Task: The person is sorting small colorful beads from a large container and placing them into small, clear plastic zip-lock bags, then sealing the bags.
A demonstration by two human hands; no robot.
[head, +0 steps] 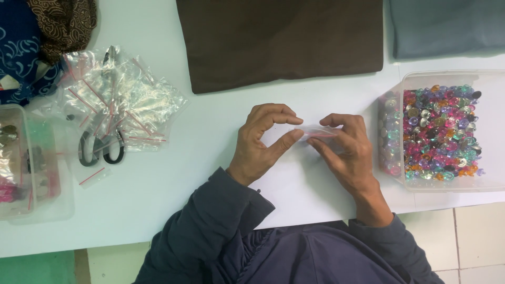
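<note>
Head view: both forearms reach fwd from dark sleeves over the white table (173,173), wrists bent inward. Left hand (261,142) arches, thumb and index pinching the left end of a small clear zip bag (315,131); other fingers curled above. Right hand (347,150) pinches the bag's right end btw. thumb and fingertips. Bag sits mid-table, just left of the clear tub (447,181) of coloured beads (439,134). Scissors (100,147) and spare bags (123,100) lie well apart at left.

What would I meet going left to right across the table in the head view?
Clear tub → black-handled scissors → left hand → small clear zip bag → right hand → tub of coloured beads.
</note>
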